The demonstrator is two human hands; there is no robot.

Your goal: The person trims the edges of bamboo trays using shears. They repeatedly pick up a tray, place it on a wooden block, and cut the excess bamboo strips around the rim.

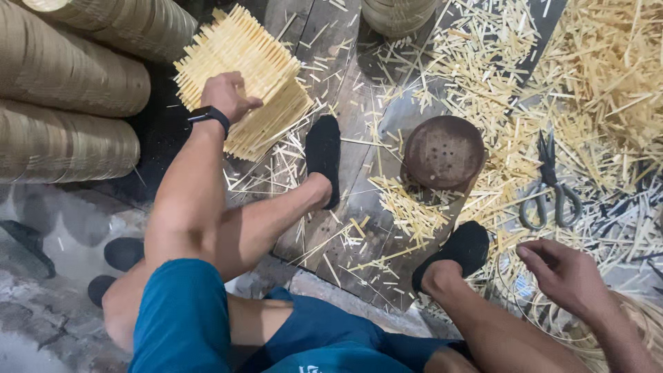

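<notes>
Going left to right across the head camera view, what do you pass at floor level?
Stacked woven rolls → left hand on the woven bamboo mat → left black sock → round rusty disc → scissors → right hand.

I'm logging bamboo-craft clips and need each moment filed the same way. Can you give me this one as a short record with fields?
Setting: wooden board floor littered with bamboo strip offcuts
Left hand: left hand, wearing a dark wristband, rests on a stack of woven bamboo mats
Right hand: right hand hovers open over loose strips, holding nothing
Nearby tools: scissors lying on the offcuts
Other things: round rusty perforated lid; rolled bamboo stacks at left
Feet: black socks, one on each side of the lid
</notes>
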